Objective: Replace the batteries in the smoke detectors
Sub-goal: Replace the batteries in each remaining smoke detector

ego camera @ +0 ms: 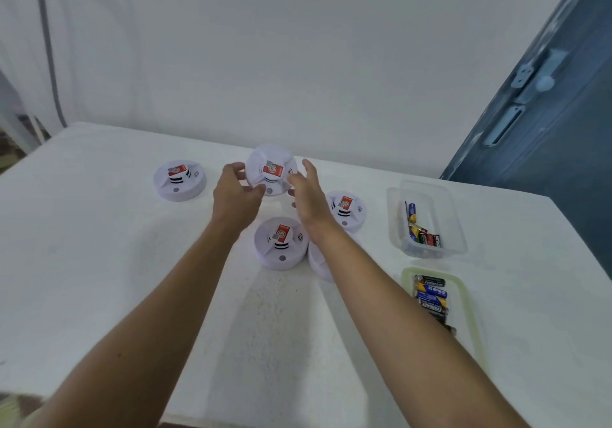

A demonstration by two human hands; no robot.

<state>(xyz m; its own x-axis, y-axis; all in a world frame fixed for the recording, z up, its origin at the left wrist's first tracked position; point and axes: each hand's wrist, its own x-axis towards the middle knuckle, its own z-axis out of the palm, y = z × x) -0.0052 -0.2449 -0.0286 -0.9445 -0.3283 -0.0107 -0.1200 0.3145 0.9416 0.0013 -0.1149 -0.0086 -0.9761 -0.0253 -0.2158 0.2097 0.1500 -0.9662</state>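
Several white round smoke detectors with red labels lie on the white table. My left hand [236, 192] grips the left rim of the far middle detector [265, 165], which is tilted up off the table. My right hand [308, 192] is at that detector's right edge with its fingers fairly straight; whether it touches is unclear. Another detector [280, 243] sits just below my hands, one [180, 180] lies at the left and one [349, 210] at the right. My right forearm partly hides a further detector [318, 258].
A clear plastic tub [427, 192] with a few batteries stands at the right. Nearer to me is a green-rimmed tray [472, 321] with several batteries. The white wall runs behind the table, a dark blue door [563, 122] is at the far right.
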